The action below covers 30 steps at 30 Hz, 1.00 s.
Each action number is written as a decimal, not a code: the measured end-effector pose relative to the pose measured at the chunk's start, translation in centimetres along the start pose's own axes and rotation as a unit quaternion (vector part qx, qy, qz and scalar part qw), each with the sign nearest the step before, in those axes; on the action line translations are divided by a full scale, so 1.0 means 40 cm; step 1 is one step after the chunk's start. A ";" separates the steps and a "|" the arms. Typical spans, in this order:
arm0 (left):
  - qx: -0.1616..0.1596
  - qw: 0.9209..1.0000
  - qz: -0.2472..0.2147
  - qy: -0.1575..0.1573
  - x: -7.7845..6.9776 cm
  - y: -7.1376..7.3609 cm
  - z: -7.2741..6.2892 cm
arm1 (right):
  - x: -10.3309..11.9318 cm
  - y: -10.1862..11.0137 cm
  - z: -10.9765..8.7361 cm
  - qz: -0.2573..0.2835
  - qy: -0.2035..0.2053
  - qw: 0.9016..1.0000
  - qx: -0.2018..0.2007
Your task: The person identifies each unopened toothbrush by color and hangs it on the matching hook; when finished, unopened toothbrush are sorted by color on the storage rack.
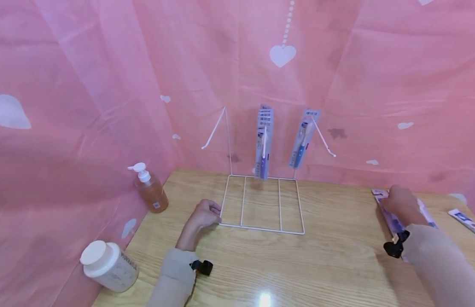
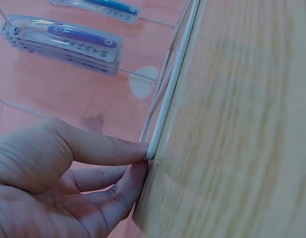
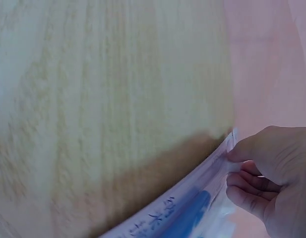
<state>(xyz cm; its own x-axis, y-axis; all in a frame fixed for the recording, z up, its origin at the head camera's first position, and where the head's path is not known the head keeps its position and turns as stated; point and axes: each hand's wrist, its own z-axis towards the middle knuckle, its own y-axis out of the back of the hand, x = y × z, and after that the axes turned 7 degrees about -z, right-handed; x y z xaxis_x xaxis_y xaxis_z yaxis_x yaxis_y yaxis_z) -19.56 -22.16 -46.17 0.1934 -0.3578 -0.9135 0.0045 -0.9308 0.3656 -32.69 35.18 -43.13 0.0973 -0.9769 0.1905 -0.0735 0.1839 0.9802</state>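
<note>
A white wire rack point(image 1: 260, 229) stands on the wooden table, its hooks reaching forward. Its near-left corner is pinched between the thumb and index finger of my left hand point(image 1: 205, 214), close up in the left wrist view. At the far right of the table, my right hand point(image 1: 404, 207) pinches the end of a packaged toothbrush point(image 3: 187, 213), partly hidden by the hand in the head view. Several packaged toothbrushes with a purple one point(image 1: 263, 167) in front hang on the rack's middle hook. One packaged blue toothbrush point(image 1: 298, 158) hangs from the right hook.
On the left stand an amber pump bottle point(image 1: 152, 196) and a white jar point(image 1: 116, 269). A flat white packet point(image 1: 465, 221) lies at the right edge. Pink cloth point(image 1: 356, 85) with hearts hangs behind the table point(image 1: 337, 256).
</note>
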 end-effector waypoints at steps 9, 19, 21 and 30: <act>-0.006 1.000 0.003 -0.009 0.005 0.000 0.002 | 0.035 0.085 -0.006 -0.014 0.048 0.997 -0.061; -0.001 1.000 0.006 -0.014 0.007 -0.003 -0.001 | 0.088 0.148 -0.055 -0.004 0.060 0.992 -0.112; 0.002 1.000 0.005 -0.016 0.007 -0.003 -0.002 | 0.111 0.163 -0.073 0.006 0.062 0.990 -0.126; -0.004 1.000 0.005 -0.023 0.003 -0.005 -0.004 | 0.245 0.227 -0.161 0.023 0.091 0.967 -0.238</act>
<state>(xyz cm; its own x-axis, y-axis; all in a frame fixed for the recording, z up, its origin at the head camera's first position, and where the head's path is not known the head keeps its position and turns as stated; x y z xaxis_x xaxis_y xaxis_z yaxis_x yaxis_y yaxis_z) -19.38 -22.01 -46.34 0.1486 -0.3700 -0.9170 0.0098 -0.9268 0.3755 -26.00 28.00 -32.00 0.2801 -0.9393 0.1979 0.3787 0.2976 0.8764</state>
